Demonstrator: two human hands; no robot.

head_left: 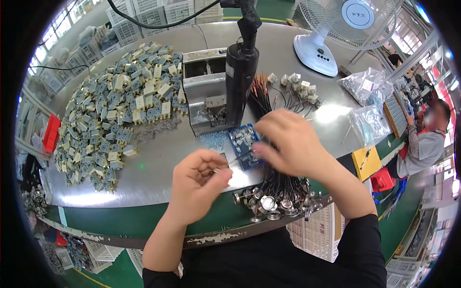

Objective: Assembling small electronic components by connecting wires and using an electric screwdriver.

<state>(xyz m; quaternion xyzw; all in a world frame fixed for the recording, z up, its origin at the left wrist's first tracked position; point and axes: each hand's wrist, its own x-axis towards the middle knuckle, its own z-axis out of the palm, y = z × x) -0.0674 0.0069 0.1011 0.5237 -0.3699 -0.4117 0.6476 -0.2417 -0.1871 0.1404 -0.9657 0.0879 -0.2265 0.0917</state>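
Note:
My left hand point(199, 185) is curled in front of the metal machine, with thumb and fingers pinched on a small pale piece I cannot make out. To its right, my right hand point(293, 146) reaches over a shallow blue tray point(245, 162) that holds small metal parts. A thin dark wire runs toward the left hand from my right thumb and fingertips, which seem closed on it. Beneath the right hand lies a bundle of black wires point(281, 185) with round metal discs point(269, 203) at the near ends and reddish-brown tips point(260, 82) at the far ends.
A large heap of grey and cream blocks point(120, 103) covers the table's left side. The metal machine point(205, 91) with a black cylinder point(241, 72) stands centrally, small light-blue parts point(214, 140) before it. A white fan point(317, 55), clear bags point(367, 120) and yellow pad point(366, 164) lie right. A co-worker point(425, 139) sits beyond.

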